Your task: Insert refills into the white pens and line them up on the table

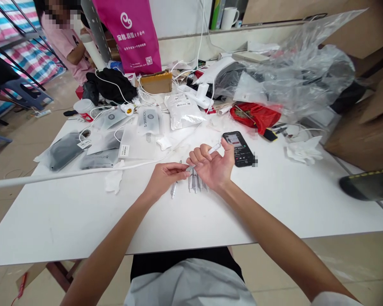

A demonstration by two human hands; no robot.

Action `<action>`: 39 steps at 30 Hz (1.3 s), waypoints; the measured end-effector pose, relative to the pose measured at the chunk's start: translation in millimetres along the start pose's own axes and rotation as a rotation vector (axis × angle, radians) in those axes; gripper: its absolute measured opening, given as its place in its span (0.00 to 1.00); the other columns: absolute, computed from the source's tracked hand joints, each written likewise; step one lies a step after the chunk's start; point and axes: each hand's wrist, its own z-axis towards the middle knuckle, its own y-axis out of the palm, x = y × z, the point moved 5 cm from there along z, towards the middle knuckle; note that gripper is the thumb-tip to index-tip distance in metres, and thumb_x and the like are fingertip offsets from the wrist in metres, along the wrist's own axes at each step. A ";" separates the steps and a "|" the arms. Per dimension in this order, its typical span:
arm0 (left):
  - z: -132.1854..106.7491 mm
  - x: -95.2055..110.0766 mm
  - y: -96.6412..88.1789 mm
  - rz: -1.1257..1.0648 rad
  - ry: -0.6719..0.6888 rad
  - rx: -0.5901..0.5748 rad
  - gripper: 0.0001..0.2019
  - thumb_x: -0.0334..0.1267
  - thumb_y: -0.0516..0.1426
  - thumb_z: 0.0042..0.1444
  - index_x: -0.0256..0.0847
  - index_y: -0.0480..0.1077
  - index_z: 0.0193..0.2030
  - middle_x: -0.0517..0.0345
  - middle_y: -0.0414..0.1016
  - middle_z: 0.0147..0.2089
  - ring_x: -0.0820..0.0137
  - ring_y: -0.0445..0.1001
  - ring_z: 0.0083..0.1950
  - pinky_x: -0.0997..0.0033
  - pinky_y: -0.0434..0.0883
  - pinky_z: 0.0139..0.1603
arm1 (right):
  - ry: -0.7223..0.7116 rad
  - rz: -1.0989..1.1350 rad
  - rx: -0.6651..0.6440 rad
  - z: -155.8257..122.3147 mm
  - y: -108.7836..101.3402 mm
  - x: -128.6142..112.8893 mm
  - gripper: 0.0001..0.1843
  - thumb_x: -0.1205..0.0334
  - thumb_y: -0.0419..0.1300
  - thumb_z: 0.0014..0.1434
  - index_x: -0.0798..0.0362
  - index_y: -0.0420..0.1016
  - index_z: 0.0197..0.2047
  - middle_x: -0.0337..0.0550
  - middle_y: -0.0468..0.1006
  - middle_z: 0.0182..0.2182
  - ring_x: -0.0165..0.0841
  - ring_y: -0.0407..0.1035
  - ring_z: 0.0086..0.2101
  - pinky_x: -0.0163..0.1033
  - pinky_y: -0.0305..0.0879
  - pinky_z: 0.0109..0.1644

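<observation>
A slim white and grey pen (214, 148) lies slantwise across the palm of my right hand (212, 165), whose fingers curl round it, with the thumb raised beside the upper end. At its lower end, my left hand (169, 176) pinches the pen between thumb and fingertips. Several similar pens (194, 183) lie side by side on the white table (115, 225), partly hidden under my hands. One more pen (173, 191) rests apart from them, just below my left hand. Right of my right hand is a black phone (238, 149) with its screen lit.
A white cable (83, 173) runs over the table's left side, near grey packaged pouches (67, 151). Behind are a white plastic packet (183, 112), a small cardboard box (156, 83), a red bag (258, 117) and clear plastic wrap (306, 80). Another person (65, 42) is at the far left.
</observation>
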 end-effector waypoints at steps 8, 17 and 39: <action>-2.5 10.6 2.2 0.038 0.031 -0.013 0.17 0.48 0.75 0.52 0.40 0.87 0.44 0.52 0.86 0.35 0.64 0.83 0.37 0.59 0.81 0.47 | 0.024 0.049 0.027 1.9 -5.0 3.1 0.36 0.31 0.53 0.69 0.48 0.54 0.20 0.34 0.46 0.21 0.32 0.46 0.26 0.42 0.58 0.35; 0.1 2.7 4.2 0.013 0.094 -0.029 0.18 0.46 0.77 0.48 0.42 0.86 0.43 0.55 0.85 0.41 0.66 0.82 0.41 0.63 0.80 0.49 | 0.050 0.060 0.026 0.1 0.3 4.1 0.39 0.23 0.54 0.66 0.47 0.53 0.21 0.34 0.49 0.22 0.32 0.49 0.26 0.44 0.64 0.37; -2.5 20.2 -2.8 -0.286 0.145 -0.012 0.24 0.36 0.77 0.49 0.42 0.84 0.54 0.48 0.87 0.55 0.51 0.83 0.63 0.48 0.71 0.72 | 0.013 -0.032 0.209 12.4 -23.8 6.0 0.31 0.31 0.69 0.60 0.49 0.67 0.27 0.38 0.71 0.33 0.32 0.68 0.35 0.39 0.68 0.40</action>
